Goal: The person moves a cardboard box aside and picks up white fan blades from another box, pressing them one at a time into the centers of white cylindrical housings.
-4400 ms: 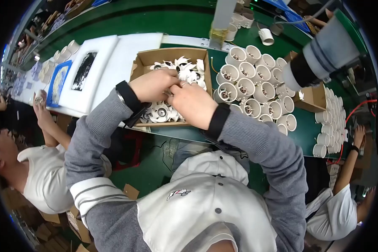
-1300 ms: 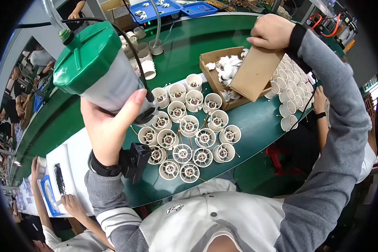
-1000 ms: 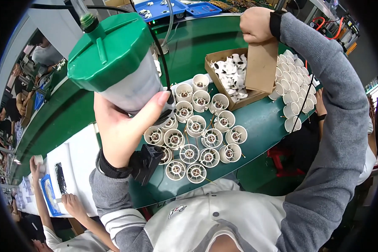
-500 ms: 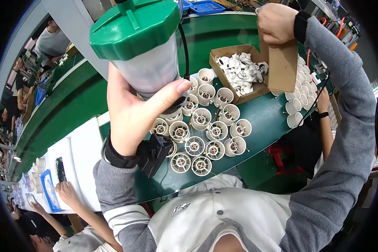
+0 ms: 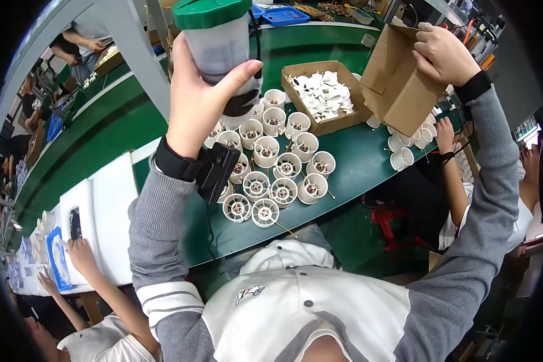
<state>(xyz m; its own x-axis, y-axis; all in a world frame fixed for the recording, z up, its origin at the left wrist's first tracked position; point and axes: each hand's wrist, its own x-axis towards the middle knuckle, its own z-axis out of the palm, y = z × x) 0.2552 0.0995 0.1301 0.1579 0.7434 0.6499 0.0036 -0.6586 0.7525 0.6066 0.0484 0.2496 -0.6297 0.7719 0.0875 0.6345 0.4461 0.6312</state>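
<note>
My left hand (image 5: 193, 111) is wrapped round a translucent jar with a green lid (image 5: 218, 51), raised above the bench at its far side. Its lower end looks dark, and a black cable hangs beside it. My right hand (image 5: 443, 54) grips the upper edge of a brown cardboard box (image 5: 404, 84), held tilted so that its bare inside shows. Just left of that box stands an open carton (image 5: 338, 123) filled with white curved plastic pieces (image 5: 323, 93). Several round white housings (image 5: 266, 151) with spoked inner rings and thin wires cover the bench below the jar.
More white cups (image 5: 402, 158) stand at the right, near another person's arm (image 5: 449, 142). A co-worker's hand (image 5: 81, 256) is by a blue tray (image 5: 59, 259) at the left. Blue trays (image 5: 283, 15) lie at the back. A metal post (image 5: 136, 54) rises at the left.
My right hand has tilted the cardboard box, turning its inside into view and widening its gap from the carton. My left hand and the jar appear higher and farther off. The view has shifted.
</note>
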